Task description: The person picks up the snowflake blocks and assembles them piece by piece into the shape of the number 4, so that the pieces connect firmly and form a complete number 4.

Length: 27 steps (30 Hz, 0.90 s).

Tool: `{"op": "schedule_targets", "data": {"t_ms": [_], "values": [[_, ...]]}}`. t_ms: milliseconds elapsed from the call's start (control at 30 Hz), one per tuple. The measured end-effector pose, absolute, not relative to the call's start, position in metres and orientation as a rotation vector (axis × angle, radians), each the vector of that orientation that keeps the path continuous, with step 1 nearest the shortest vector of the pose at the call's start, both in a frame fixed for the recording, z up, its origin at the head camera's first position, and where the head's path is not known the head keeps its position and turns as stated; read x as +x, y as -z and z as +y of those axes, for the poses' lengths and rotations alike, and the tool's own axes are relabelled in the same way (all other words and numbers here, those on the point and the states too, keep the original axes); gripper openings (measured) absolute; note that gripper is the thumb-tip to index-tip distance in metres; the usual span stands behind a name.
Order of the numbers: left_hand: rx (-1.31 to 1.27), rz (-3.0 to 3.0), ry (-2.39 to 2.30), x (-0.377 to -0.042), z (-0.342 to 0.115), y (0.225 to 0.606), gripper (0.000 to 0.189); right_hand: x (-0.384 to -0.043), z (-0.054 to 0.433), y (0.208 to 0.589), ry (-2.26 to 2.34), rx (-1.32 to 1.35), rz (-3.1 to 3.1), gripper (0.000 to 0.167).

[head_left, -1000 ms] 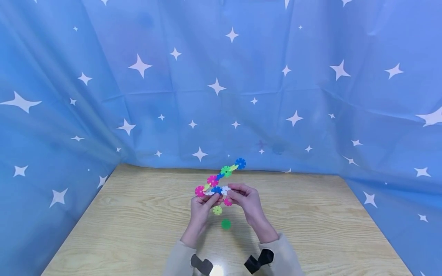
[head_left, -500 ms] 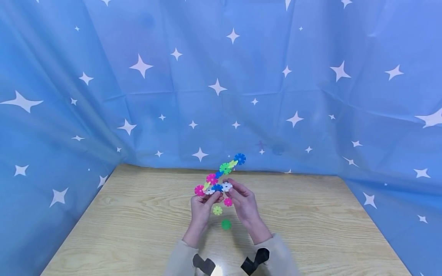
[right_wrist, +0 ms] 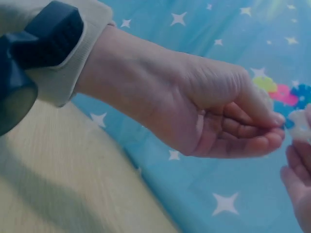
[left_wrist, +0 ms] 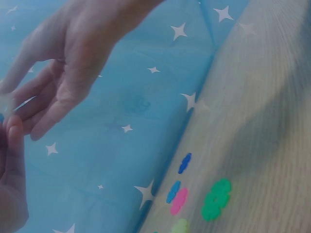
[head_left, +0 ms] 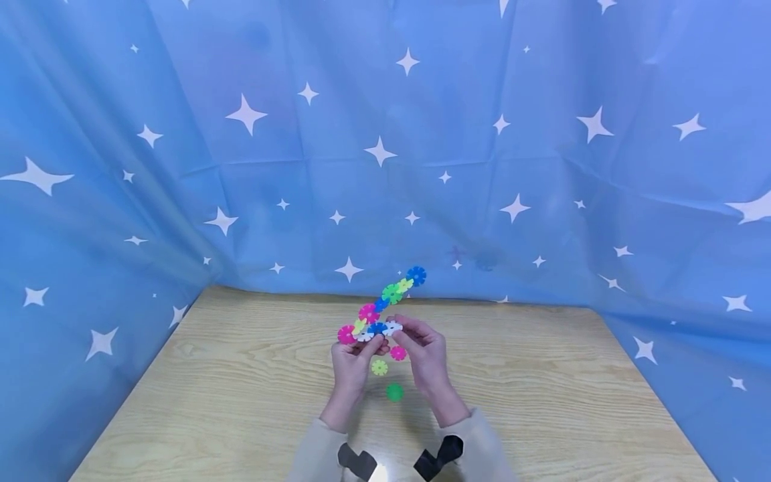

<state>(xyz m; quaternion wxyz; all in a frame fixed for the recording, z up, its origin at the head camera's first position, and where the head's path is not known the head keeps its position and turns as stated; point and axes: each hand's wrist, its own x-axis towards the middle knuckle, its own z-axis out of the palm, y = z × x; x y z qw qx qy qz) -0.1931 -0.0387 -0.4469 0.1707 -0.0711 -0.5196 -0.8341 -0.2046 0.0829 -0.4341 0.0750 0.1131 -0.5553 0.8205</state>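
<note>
A zigzag chain of slotted snowflake discs (head_left: 369,312) in pink, yellow, green, blue and white is held up over the table in the head view. Its far end is a blue disc (head_left: 416,276). My left hand (head_left: 351,368) pinches the lower run between thumb and fingers, by a blue disc (head_left: 377,328). My right hand (head_left: 429,355) grips the white end disc (head_left: 393,327) with thumb and fingertips. The right wrist view shows my left hand (right_wrist: 194,116) with thumb against fingers; my right hand (right_wrist: 301,184) is partly cut off at the edge.
Loose on the table (head_left: 211,402) below the hands lie pink (head_left: 398,353), yellow (head_left: 379,367) and green (head_left: 394,391) discs. The left wrist view also shows blue discs (left_wrist: 184,163) there. A blue starry curtain (head_left: 385,167) stands behind the table.
My right hand has shifted slightly left. The chain's far end has risen a little and swung left, and the white end disc has changed its tilt. The loose discs stay put.
</note>
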Motion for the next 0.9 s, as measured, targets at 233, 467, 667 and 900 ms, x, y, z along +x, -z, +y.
{"op": "schedule_targets", "data": {"t_ms": [233,467,667,900], "values": [[-0.227,-1.496,2.316,-0.193,-0.043,0.448,0.022,-0.203,0.080,0.435,-2.370,0.327,-1.747,0.024],[-0.274,-1.460,2.346,-0.194,-0.046,0.448,0.021,-0.200,0.078,0.430,-2.330,0.368,-1.759,0.018],[-0.264,-1.452,2.349,-0.195,-0.049,0.447,0.020,-0.202,0.083,0.431,-2.332,0.388,-1.810,0.023],[-0.182,-1.428,2.340,-0.195,-0.059,0.444,0.005,-0.232,0.111,0.452,-2.138,0.094,-2.028,0.029]]}}
